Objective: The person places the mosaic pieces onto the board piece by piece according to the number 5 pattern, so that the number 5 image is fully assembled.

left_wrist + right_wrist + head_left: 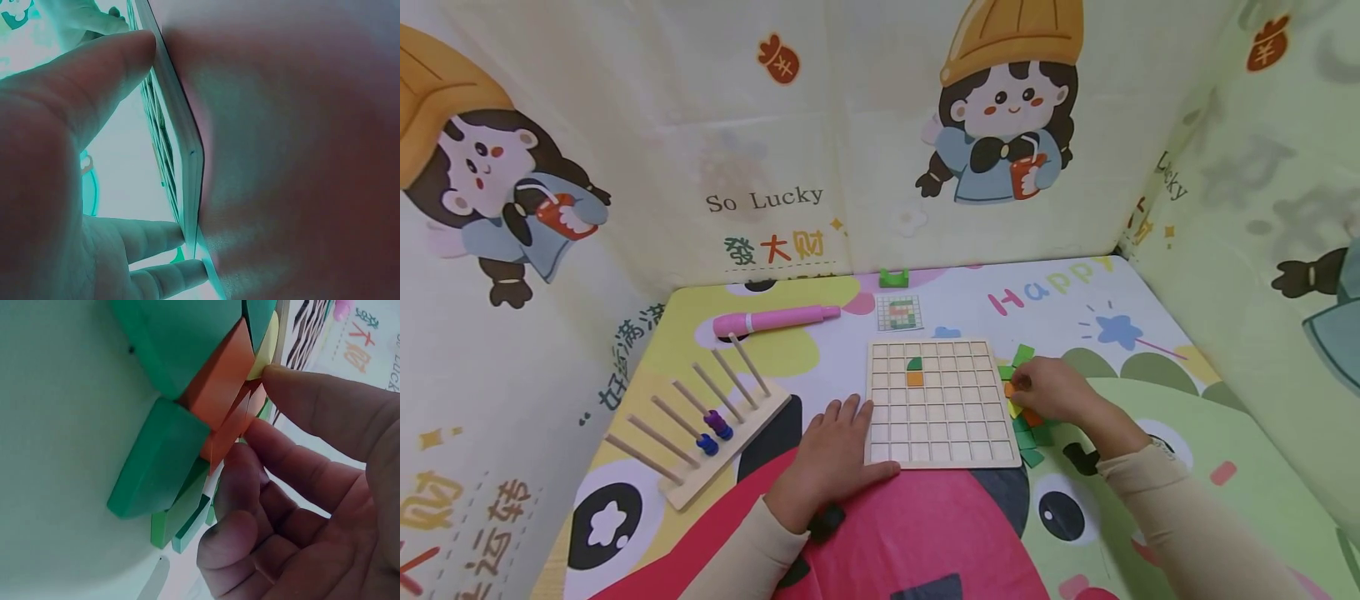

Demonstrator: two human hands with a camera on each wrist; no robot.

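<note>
left hand (833, 458) at wooden grid board (943, 429): two cells filled

1. left fingers: straight and spread, not clenched; thumb against the board's near edge, other fingers at its left edge.

2. right hand (1056, 392): fingers bent over the loose tiles beside the board's right edge. thumb tip meets a yellow tile (267, 353); index fingertip is at an orange tile. whether the pinch is closed cannot be told.

3. board status: flat on the table cover (955, 517), between the hands. seated: one green rounded-corner tile (914, 364) directly beyond one orange square tile (915, 379). other visible cells are bare; loose green tiles (159, 456) and orange ones remain outside. judged an early stage of filling.

4. pattern card (898, 313): beyond the board, gridded, with coloured cells too small to read reliably.

5. adjacent items: peg rack (739, 439) with blue and purple beads, left; pink pen-shaped tool (775, 320), behind it.

6. legible writing: "happy" on the table cover; "so lucky" and "發大财" on the wall cloth (865, 125). no brand can be read.
</note>
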